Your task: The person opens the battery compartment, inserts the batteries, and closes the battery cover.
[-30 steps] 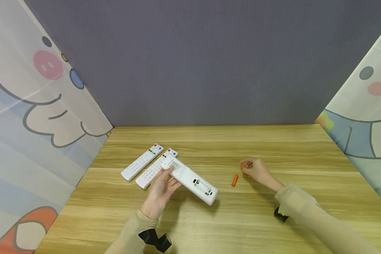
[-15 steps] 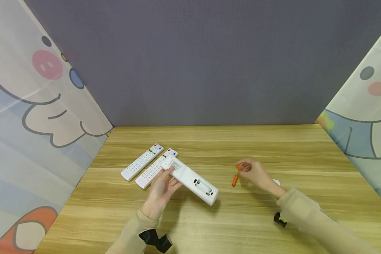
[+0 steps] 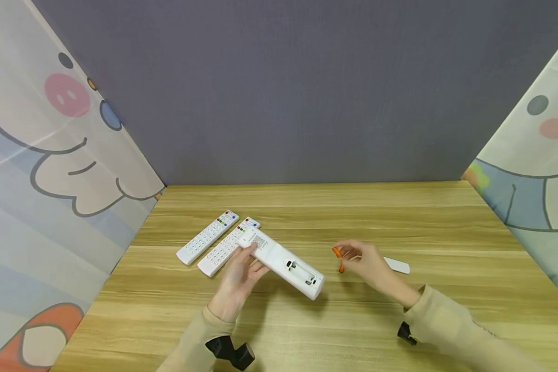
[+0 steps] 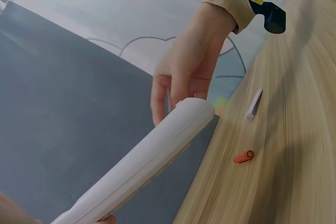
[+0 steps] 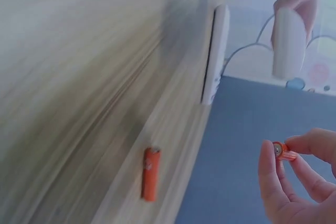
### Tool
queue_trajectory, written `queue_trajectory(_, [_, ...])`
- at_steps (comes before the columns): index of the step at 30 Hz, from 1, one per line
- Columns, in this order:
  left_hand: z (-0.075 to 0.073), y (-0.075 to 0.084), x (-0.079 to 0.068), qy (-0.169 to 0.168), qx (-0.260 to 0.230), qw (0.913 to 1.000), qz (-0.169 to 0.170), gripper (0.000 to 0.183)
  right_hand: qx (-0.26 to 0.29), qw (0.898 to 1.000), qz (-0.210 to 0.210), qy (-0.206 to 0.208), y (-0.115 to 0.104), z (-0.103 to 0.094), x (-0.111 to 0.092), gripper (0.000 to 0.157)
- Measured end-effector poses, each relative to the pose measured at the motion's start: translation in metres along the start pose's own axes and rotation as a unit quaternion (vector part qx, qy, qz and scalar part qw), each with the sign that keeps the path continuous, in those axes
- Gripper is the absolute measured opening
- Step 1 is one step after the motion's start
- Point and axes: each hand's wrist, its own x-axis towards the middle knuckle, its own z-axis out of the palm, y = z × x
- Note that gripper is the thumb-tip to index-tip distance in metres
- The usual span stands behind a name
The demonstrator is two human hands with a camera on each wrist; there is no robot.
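My left hand (image 3: 237, 281) holds a white remote control (image 3: 279, 261) by one end, back side up and raised over the table. Its battery compartment (image 3: 301, 273) is uncovered, with no battery in it. To the right, my right hand (image 3: 365, 261) pinches an orange battery (image 5: 284, 151) between thumb and fingers, above the table. A second orange battery (image 5: 150, 174) lies on the wood below that hand; in the head view the fingers partly cover it. In the left wrist view the remote's end overlaps the right fingertips and hides the pinched battery.
Two more white remotes, an outer one (image 3: 207, 237) and an inner one (image 3: 229, 247), lie buttons up on the left of the wooden table (image 3: 307, 201). A white battery cover (image 3: 397, 265) lies behind the right hand. A grey panel (image 3: 307, 93) rises at the back.
My right hand has lifted the battery and carried it left toward the remote, bringing the white cover into view. The left hand with its remote has shifted very slightly right.
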Motion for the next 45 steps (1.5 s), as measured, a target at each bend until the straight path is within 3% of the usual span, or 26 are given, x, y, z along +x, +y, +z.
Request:
queue_trajectory(14, [0.006, -0.003, -0.001, -0.003, 0.003, 1.0000, -0.004, 0.041, 0.051, 0.999, -0.009, -0.012, -0.026, 0.011, -0.009, 0.029])
queue_trajectory(22, [0.009, -0.007, 0.000, -0.008, 0.002, 1.0000, -0.001, 0.035, 0.024, 0.998, -0.042, -0.030, -0.031, 0.017, -0.009, 0.027])
queue_trajectory(28, [0.010, -0.008, 0.001, -0.011, 0.006, 0.9999, -0.002, 0.038, -0.005, 0.997, -0.082, -0.012, -0.035, 0.022, -0.012, 0.022])
queue_trajectory(38, [0.012, -0.010, 0.000, -0.013, 0.002, 0.9999, -0.004, 0.035, -0.050, 0.984, -0.165, 0.039, -0.034, 0.031, -0.014, 0.019])
queue_trajectory(45, [0.013, -0.010, 0.000, -0.012, 0.000, 0.9999, -0.005, 0.031, -0.084, 0.957, -0.266, 0.080, -0.031, 0.037, -0.010, 0.021])
